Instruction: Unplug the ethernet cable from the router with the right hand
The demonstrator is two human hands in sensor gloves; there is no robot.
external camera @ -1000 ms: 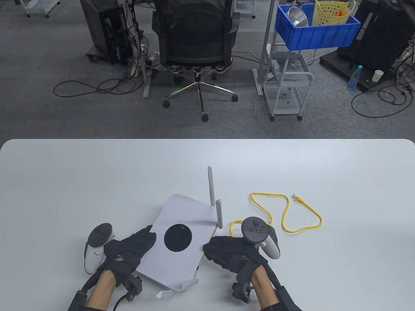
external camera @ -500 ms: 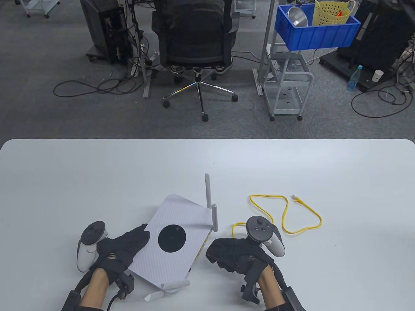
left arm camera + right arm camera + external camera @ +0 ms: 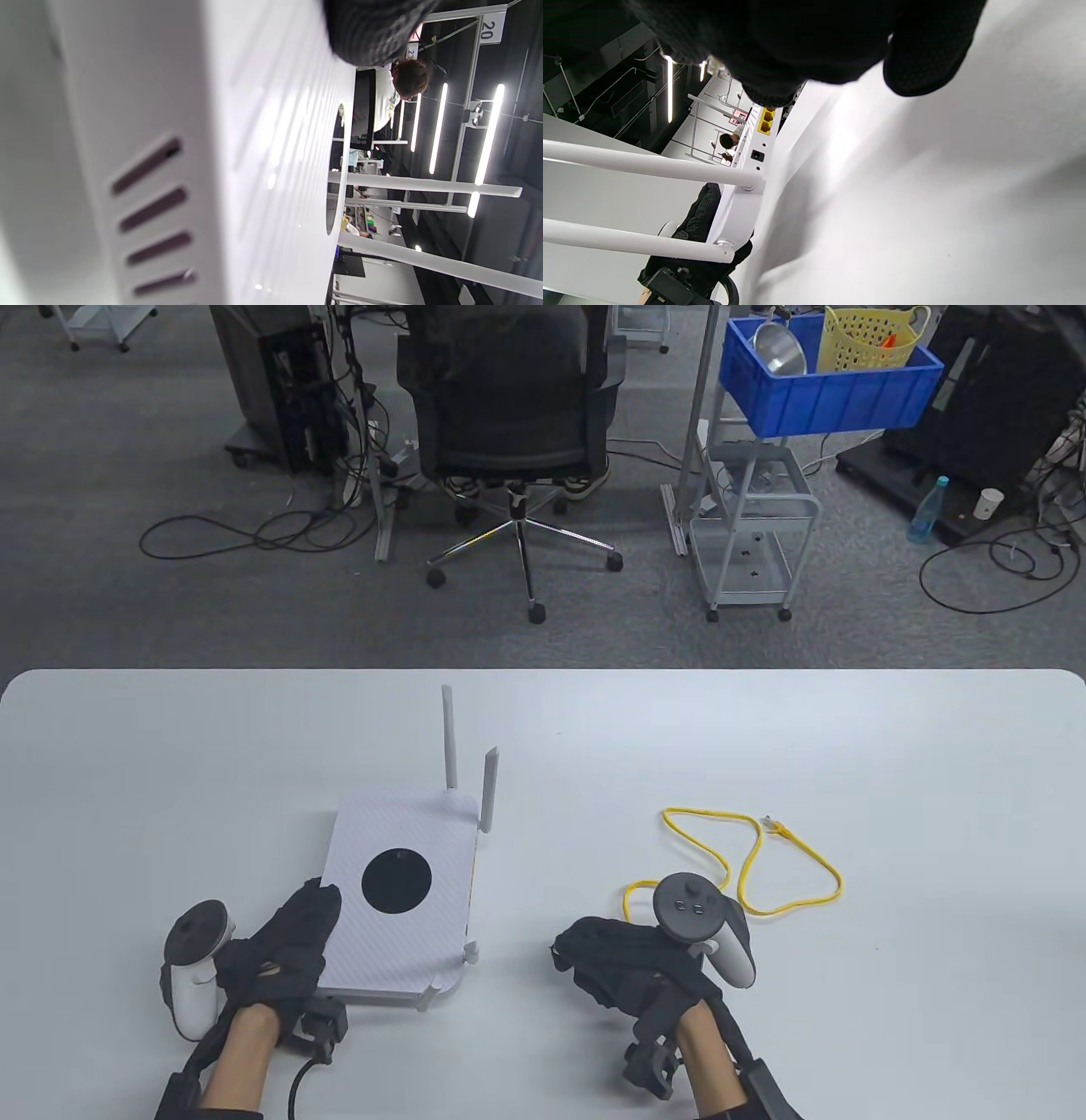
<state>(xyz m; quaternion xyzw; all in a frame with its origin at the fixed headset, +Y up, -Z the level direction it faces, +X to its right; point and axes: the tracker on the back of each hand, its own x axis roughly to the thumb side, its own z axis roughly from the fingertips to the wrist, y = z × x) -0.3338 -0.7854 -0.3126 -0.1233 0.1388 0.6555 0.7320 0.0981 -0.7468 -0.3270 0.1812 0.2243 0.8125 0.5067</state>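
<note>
Table view: cable (image 3: 747,861) lay unplugged right of router (image 3: 399,891), light and floppy; best held at plug. Right hand (image 3: 628,967) curled over its near end, grip unclear; left hand (image 3: 280,954) pressed router.

Router (image 3: 399,891) — white plastic, finely ribbed, faintly glossy — on a smooth matt table (image 3: 891,984); gloves of black knitted cloth.

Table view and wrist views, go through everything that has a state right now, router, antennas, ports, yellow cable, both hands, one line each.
router: flat on the table, nothing plugged in.
far antennas: upright.
yellow ports: empty where visible.
ethernet cable: unplugged from the router, looped on the table; far plug lies free.
left hand: rests on the router's near left corner.
right hand: apart from the router, fingers curled; its grip on the cable is hidden.
</note>
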